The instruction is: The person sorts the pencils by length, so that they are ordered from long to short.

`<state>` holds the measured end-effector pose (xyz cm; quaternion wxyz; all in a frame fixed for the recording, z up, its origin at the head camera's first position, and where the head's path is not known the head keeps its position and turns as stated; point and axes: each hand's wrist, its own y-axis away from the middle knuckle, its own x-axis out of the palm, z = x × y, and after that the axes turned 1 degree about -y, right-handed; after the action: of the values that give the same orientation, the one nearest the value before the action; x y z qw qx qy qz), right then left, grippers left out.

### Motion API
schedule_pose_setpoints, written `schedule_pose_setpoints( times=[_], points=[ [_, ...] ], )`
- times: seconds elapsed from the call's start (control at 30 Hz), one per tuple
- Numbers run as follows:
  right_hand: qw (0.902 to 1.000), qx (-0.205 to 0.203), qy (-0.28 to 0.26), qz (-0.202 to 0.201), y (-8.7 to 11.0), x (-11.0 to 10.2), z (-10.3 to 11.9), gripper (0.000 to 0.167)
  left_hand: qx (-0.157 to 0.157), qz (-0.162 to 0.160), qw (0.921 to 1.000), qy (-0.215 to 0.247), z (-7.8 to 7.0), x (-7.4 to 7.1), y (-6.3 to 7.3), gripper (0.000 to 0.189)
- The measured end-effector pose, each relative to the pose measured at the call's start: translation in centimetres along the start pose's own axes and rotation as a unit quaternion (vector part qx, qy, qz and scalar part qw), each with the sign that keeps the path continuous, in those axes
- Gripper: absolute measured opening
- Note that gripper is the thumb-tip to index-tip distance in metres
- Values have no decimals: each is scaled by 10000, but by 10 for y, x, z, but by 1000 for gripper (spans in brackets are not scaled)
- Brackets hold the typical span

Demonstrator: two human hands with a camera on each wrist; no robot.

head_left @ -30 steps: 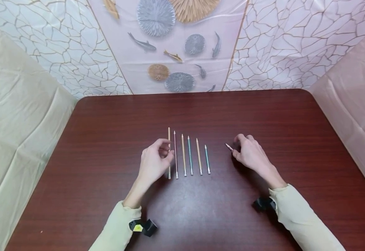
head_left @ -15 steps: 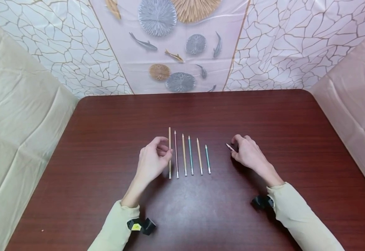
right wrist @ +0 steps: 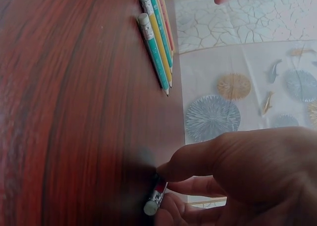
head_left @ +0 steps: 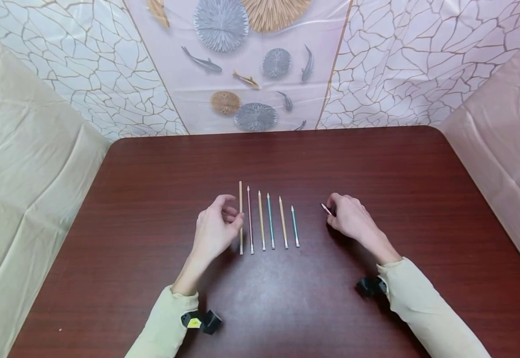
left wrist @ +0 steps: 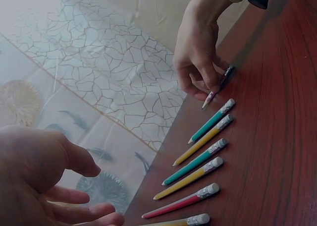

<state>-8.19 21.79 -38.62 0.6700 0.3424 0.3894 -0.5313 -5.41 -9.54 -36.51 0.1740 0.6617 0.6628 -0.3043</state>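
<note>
Several pencils lie side by side on the brown table, stepping down in length from a long yellow pencil (head_left: pixel 241 233) on the left, past a red pencil (head_left: pixel 250 219), to a short teal pencil (head_left: pixel 295 226) on the right. My left hand (head_left: pixel 213 231) hovers at the yellow pencil with loosely bent fingers and nothing in them; it covers part of that pencil in the head view. To the right of the row, my right hand (head_left: pixel 351 219) pinches a very short red pencil (right wrist: pixel 157 196) between thumb and fingers, low over the table. Its sharpened tip points to the far left.
The brown table (head_left: pixel 161 174) reaches back to a patterned cloth (head_left: pixel 251 64). Pale cloths hang along the left (head_left: pixel 27 189) and right sides. A black wrist camera (head_left: pixel 208 322) sits on the left sleeve, another (head_left: pixel 369 287) on the right.
My right index finger has drawn in against the short red pencil, and that hand has shifted slightly left. The left hand has moved a little left. The row of pencils stays put.
</note>
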Motion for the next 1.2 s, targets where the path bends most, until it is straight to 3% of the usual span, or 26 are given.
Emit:
schedule_pose_setpoints(
  times=[0.27, 0.57, 1.2],
  points=[
    [9993, 343, 72, 126, -3, 1, 4, 16, 36, -60, 9999, -107, 1, -1, -1, 39],
    [9993, 374, -66, -25, -2, 2, 5, 17, 36, -12, 9999, -131, 2, -2, -1, 40],
    [9932, 246, -1131, -113, -2, 7, 12, 25, 130, -48, 9998, -150, -3, -3, -4, 42]
  ],
)
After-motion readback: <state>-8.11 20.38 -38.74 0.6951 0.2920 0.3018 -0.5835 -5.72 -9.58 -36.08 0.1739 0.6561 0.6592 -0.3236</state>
